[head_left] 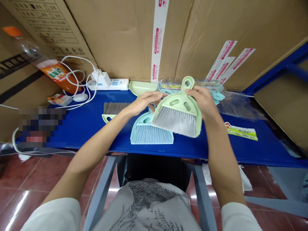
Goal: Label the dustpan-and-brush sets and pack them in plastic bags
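My right hand [204, 98] is closed around the handle area of a light green dustpan with its brush [178, 112] nested in it, grey bristles facing me. This set is raised over the table and tilted. My left hand [150, 100] is beside its upper left edge, fingers stretched and apart; whether they touch it I cannot tell. Under that hand a light blue dustpan and brush set [152, 133] lies on the blue table, its handle mostly hidden. Behind my left wrist lie a green dustpan [143, 87] and a green brush with dark bristles [114, 108].
Bagged blue sets [216, 91] lie along the cardboard at the back, with clear plastic wrap [240, 104] and a yellow-green label [241, 131] at right. A power strip [120, 84], white cables, and an orange drink bottle [51, 69] stand at left.
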`<state>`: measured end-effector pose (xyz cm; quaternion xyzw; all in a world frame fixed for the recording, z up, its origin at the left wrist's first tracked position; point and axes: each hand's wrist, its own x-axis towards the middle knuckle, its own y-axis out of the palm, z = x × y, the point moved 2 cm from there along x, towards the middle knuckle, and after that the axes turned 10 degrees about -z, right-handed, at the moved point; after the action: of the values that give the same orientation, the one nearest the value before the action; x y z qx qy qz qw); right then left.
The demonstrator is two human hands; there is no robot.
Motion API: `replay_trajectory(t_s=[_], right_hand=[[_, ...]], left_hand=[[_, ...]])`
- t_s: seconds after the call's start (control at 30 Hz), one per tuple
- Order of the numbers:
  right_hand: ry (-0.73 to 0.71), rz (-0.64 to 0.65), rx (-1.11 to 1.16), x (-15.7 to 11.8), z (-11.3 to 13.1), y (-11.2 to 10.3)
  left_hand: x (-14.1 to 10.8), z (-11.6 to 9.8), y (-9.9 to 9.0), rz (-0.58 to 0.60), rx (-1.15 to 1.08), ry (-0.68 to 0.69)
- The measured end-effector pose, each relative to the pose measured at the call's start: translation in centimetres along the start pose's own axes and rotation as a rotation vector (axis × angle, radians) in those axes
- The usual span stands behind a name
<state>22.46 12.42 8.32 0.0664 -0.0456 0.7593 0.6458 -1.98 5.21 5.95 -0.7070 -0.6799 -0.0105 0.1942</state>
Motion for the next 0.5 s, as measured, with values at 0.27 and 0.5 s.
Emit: replay_trajectory(t_s=[0.27, 0.5], right_hand=[[0.169, 0.035, -0.343, -2.4, -1.5, -8.5], [0.082, 0.172, -0.634, -0.1, -4.8, -7.0]], left_hand=[[1.7, 3.1, -4.2, 0.038, 0.562, 0.154], [2.0, 3.8, -2.9, -0.098, 0.523, 0.119]])
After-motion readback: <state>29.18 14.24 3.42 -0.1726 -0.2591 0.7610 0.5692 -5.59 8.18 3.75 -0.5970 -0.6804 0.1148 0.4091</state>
